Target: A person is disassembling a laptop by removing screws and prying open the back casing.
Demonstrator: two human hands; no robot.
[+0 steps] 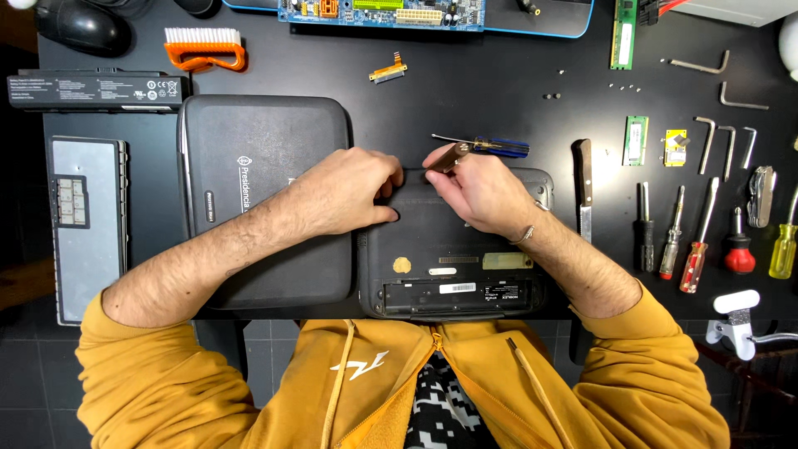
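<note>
Nearby, blue screwdriver [496, 147]; right hand [475, 187] seemingly pinching a brown tool [450, 158] over laptop base [453, 249].

Electronics repair bench: screwdrivers [697, 237], circuit board [382, 12].

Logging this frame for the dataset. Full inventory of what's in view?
Small laptop: 1, dark grey, underside up, centre
Laptop case: 1, dark grey, left of it
Keyboard panel: 1, grey, far left
Battery: 1, black, top left
Brush: 1, orange, top left
Circuit board: 1, blue, top edge
Blue-handled screwdriver: 1, above laptop
Screwdrivers: several, right
Hex keys: several, silver, right
Left hand: on laptop edge
Right hand: holds a small brown tool
</note>
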